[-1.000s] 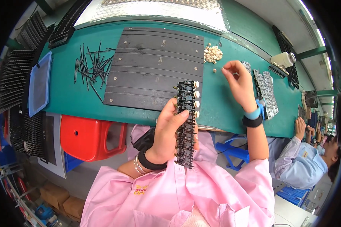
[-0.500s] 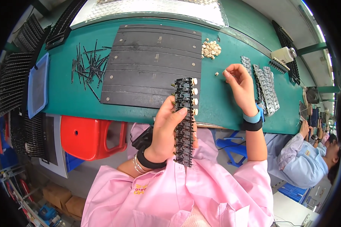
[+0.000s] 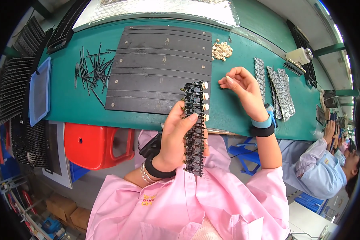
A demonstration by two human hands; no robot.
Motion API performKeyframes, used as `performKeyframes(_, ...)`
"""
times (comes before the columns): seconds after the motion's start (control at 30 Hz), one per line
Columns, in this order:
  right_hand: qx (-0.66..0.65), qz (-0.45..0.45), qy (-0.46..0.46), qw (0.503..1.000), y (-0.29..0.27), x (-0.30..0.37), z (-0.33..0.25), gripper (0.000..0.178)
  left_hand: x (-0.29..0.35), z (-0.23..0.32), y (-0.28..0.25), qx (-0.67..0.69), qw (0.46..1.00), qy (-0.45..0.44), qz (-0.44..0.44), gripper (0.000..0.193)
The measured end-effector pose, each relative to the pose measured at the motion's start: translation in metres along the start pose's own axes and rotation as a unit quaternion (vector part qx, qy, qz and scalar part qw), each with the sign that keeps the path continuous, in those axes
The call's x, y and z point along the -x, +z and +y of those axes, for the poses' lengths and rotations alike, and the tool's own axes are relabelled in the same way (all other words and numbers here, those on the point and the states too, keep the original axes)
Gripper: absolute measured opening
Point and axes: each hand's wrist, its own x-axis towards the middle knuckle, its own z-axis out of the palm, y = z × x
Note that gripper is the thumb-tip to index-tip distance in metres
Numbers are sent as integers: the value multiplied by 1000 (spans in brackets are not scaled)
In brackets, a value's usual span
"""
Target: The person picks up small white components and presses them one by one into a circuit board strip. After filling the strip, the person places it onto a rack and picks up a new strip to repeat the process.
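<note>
Left hand [image 3: 174,136] is wrapped snug round a long black circuit-board strip [image 3: 194,150] before the pink smock [image 3: 228,200], its long axis pointing away from the wearer. Right hand [image 3: 246,90]'s pinching some tiny pale piece [image 3: 228,79].

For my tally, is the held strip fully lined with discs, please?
Partly: the black strip shows four white discs along its upper right edge only.

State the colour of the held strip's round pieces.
The round pieces are off-white, best seen in the head view.
</note>
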Motion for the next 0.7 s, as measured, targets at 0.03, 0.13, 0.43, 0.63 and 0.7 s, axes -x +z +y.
performKeyframes(0.03, 0, 0, 0, 1000, 0, 0, -1, 9, 0, 0, 0, 1, 1000, 0, -3, 14)
performKeyframes(0.13, -48, 69, -79, 993, 1, 6, -11, 10, 1, 1, 1, 5, 1000, 1, -2, 14)
performKeyframes(0.43, -283, 15, 8, 959, 22, 48, -24, 14, -1, 0, 0, 18, 1000, -2, 0, 15)
performKeyframes(0.63, -305, -9, 55, 951, 40, 57, -31, 17, 0, 0, 3, 20, 1000, -9, 6, 15)
performKeyframes(0.7, -298, -4, 54, 953, 44, 60, -31, 18, 0, 0, 4, 21, 1000, -8, 3, 15)
